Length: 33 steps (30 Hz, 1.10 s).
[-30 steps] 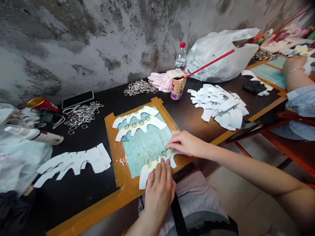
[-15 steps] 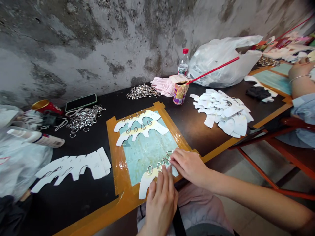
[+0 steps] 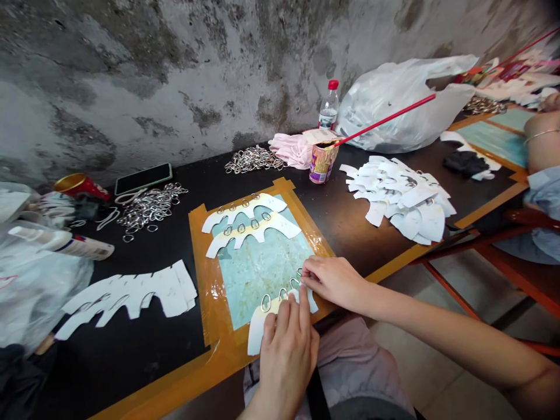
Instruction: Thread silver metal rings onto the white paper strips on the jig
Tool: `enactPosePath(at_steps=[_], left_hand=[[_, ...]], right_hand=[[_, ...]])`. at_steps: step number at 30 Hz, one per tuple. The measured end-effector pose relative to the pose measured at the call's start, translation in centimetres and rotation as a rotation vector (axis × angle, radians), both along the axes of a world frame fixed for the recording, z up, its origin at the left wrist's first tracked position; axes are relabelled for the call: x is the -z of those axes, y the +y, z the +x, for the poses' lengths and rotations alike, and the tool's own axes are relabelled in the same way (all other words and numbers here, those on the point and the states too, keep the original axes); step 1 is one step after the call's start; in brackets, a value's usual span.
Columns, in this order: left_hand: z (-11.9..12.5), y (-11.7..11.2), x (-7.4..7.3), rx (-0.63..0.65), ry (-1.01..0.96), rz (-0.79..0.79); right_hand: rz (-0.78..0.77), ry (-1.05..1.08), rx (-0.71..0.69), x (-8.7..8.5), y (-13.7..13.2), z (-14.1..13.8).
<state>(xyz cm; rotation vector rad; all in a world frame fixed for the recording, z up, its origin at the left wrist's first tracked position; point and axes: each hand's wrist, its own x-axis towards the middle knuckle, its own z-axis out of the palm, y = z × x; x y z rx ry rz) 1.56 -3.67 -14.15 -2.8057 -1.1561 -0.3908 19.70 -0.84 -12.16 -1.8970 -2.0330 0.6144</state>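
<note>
A white curved cut piece (image 3: pixel 257 332) with a yellowish edge lies at the near edge of the blue-green work sheet (image 3: pixel 262 262), bearing several oval metal rings (image 3: pixel 265 303). My left hand (image 3: pixel 289 344) lies over this piece, fingers stretched out and pressing its middle, hiding part of it. At its right end my right hand (image 3: pixel 336 281) pinches with thumb and forefinger at a metal ring (image 3: pixel 300 271), which the fingertips partly cover. Farther back on the sheet lie two similar white pieces with rings along their yellowish edges, the closer piece (image 3: pixel 286 226) and the farther piece (image 3: pixel 273 202).
White cut pieces lie stacked at left (image 3: pixel 170 291) and heaped at right (image 3: pixel 420 204). Loose metal rings form a left pile (image 3: pixel 153 207) and a back pile (image 3: pixel 254 159). A paper cup (image 3: pixel 321 163) holds a red stick. Another person's arm (image 3: pixel 542 140) shows far right.
My right fingers have shifted slightly at the ring on the right end. My left hand stays pressed on the piece, with its forefinger reaching a little farther right. The camera view has shifted slightly.
</note>
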Motion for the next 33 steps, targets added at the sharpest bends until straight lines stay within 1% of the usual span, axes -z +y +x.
enactPosePath(at_steps=[3, 7, 11, 15, 19, 21, 24, 25, 27, 29, 30, 31, 33], left_hand=[[0.6, 0.2, 0.0, -0.008, 0.002, 0.017], [0.8, 0.1, -0.1, -0.011, 0.024, 0.027], [1.0, 0.2, -0.4, 0.015, 0.083, 0.055], [1.3, 0.3, -0.7, 0.013, 0.093, 0.079], [1.5, 0.4, -1.0, 0.025, 0.116, 0.054], [1.5, 0.5, -1.1, 0.024, 0.132, 0.040], [1.4, 0.6, -1.2, 0.014, 0.132, 0.033], [1.4, 0.6, -1.2, 0.012, 0.133, 0.030], [1.3, 0.6, -1.2, 0.011, 0.135, 0.026], [1.4, 0.6, -1.1, 0.009, 0.139, 0.026], [1.4, 0.6, -1.1, 0.009, 0.137, 0.030], [1.4, 0.5, -1.1, 0.009, 0.132, 0.035], [1.4, 0.5, -1.1, 0.005, 0.124, 0.040]], right_hand=[[0.015, -0.016, -0.014, 0.2, 0.1, 0.0], [0.020, -0.024, -0.042, 0.2, 0.2, 0.0], [0.003, -0.038, -0.087, 0.0, 0.6, 0.4], [-0.014, -0.038, -0.147, -0.3, 1.0, 0.6], [-0.033, -0.050, -0.181, -0.6, 1.2, 0.7], [-0.050, 0.002, -0.178, -0.8, 1.3, 1.1], [-0.114, 0.232, -0.199, -1.2, 1.4, 2.0], [-0.102, 0.304, -0.202, -1.2, 1.2, 2.3], [0.001, 0.361, -0.214, -0.9, 0.7, 2.6], [0.145, 0.322, -0.213, -0.3, 0.0, 2.4], [0.185, 0.297, -0.203, 0.0, -0.3, 2.2], [0.197, 0.280, -0.184, 0.3, -0.6, 2.0], [0.169, 0.263, -0.121, 0.7, -0.8, 1.5]])
